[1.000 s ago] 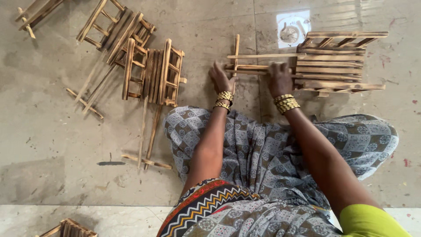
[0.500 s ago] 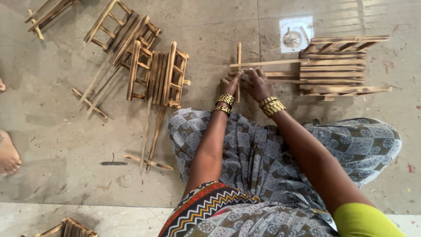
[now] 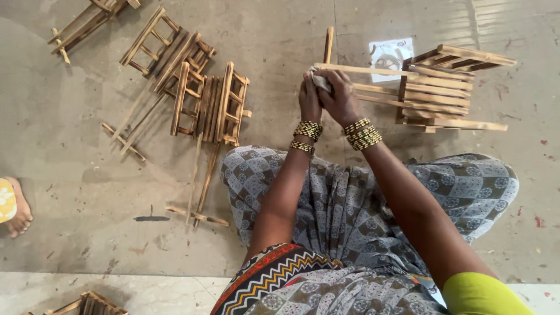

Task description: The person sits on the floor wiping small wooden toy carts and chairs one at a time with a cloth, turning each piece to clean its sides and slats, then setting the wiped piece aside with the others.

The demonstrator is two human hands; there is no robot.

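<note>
My left hand (image 3: pixel 309 99) and my right hand (image 3: pixel 339 96) are pressed together in front of me over a small pale piece (image 3: pixel 320 81) that shows between the fingers. What that piece is I cannot tell. Both hands sit at the near end of a long wooden slat (image 3: pixel 364 70) that runs right into a slatted wooden rack (image 3: pixel 446 93) lying on the floor. An upright stick (image 3: pixel 328 45) stands just beyond my hands. Both wrists wear gold and black bangles.
Several ladder-like wooden frames (image 3: pixel 204 105) and loose sticks (image 3: pixel 198 219) lie on the concrete floor to my left. A white square packet (image 3: pixel 389 56) lies behind the rack. Another person's foot (image 3: pixel 16 207) shows at the left edge. More frames (image 3: pixel 87 303) sit at bottom left.
My right hand left the rack's slats and came left to meet my left hand. Both now close together over the small pale piece. A foot came into view at the left.
</note>
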